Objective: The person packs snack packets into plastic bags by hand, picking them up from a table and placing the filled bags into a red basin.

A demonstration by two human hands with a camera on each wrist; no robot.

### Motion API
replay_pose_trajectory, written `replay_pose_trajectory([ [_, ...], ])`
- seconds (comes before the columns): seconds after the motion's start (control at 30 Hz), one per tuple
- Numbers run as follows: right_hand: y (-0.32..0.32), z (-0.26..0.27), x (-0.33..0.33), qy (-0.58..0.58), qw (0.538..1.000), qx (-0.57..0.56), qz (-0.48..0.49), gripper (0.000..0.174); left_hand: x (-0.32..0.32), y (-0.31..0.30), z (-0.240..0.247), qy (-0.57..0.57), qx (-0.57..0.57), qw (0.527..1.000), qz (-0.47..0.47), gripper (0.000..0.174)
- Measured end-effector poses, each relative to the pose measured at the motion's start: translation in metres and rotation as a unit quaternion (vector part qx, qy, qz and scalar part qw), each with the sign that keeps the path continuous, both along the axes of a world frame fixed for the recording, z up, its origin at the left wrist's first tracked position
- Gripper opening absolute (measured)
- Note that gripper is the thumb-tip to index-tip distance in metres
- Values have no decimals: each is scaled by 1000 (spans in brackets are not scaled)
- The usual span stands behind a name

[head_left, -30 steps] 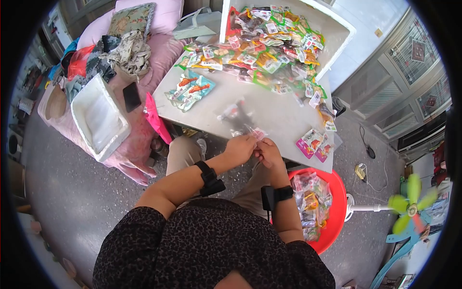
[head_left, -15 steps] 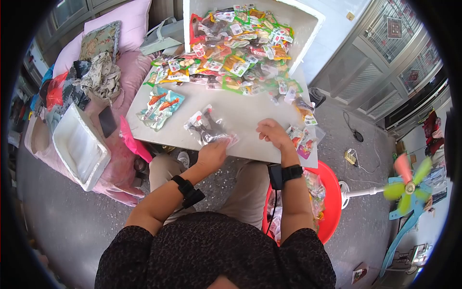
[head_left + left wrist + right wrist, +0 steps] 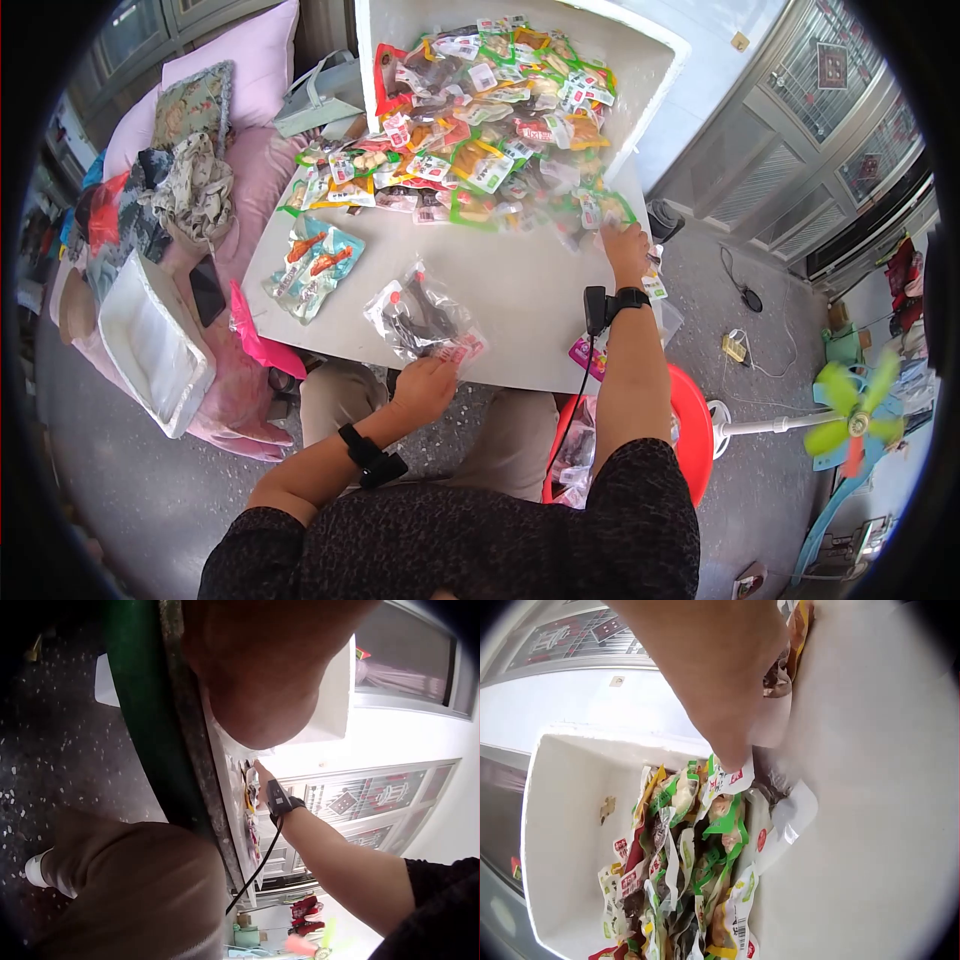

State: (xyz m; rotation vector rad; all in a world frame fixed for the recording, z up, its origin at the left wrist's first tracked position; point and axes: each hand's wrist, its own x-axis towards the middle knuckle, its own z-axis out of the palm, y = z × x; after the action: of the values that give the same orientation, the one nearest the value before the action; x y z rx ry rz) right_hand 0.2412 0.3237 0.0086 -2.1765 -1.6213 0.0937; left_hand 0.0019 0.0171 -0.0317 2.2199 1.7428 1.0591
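Observation:
My left hand (image 3: 425, 388) is at the table's near edge, its curled fingers gripping the lower end of a clear plastic packet (image 3: 415, 312) with dark contents. That packet has a pink-red printed end beside the fingers. In the left wrist view only the back of the left hand (image 3: 259, 697) shows. My right hand (image 3: 627, 255) reaches to the right end of a heap of food packets (image 3: 480, 150). In the right wrist view a fingertip of the right hand (image 3: 720, 690) meets a white-and-green packet (image 3: 731, 780); the other fingers are hidden.
A white foam box (image 3: 650, 60) lies on its side behind the heap. Blue packets (image 3: 312, 265) lie on the table's left, a pink-purple packet (image 3: 588, 355) near its right front corner. A red tub (image 3: 692, 430) with packets stands below; a fan (image 3: 857, 415) is at right.
Both hands were together at the packet; the right hand has since moved away, rightward and forward to the heap. The left hand has kept hold of the dark packet, now lying nearer the table's front.

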Motion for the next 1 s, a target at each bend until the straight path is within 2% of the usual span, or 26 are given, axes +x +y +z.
replay_pose_trajectory([
  [0.13,0,3,-27,-26,998,-53,0,64,0,2,4,-10,15,1000,-9,11],
  [0.23,3,-5,-32,-28,997,-70,33,62,0,2,5,-10,27,1000,-8,11],
  [0.33,-7,-21,-28,-47,993,18,105,52,-2,2,3,-8,24,1000,-14,11],
  [0.43,-2,-58,-14,-144,942,191,234,33,-1,1,3,-8,16,1000,-13,10],
  [0.53,-15,-61,-16,-118,919,145,348,17,-1,0,0,-11,20,1000,-6,8],
  [0.63,-53,-47,-27,-20,924,168,344,9,2,-2,3,-11,13,1000,9,8],
  [0.77,-110,-12,-35,79,924,179,327,10,-1,-16,2,-6,20,1000,11,23],
  [0.83,-139,12,-31,160,926,164,300,11,-2,-8,6,1,24,1000,16,21],
  [0.9,-158,14,-18,351,892,107,262,13,0,-8,10,-7,24,999,27,18],
  [0.93,-173,19,-20,489,834,76,244,13,0,-8,15,-18,30,999,32,15],
  [1.0,-206,29,-12,723,666,12,185,16,1,-10,19,-24,27,999,39,13],
])
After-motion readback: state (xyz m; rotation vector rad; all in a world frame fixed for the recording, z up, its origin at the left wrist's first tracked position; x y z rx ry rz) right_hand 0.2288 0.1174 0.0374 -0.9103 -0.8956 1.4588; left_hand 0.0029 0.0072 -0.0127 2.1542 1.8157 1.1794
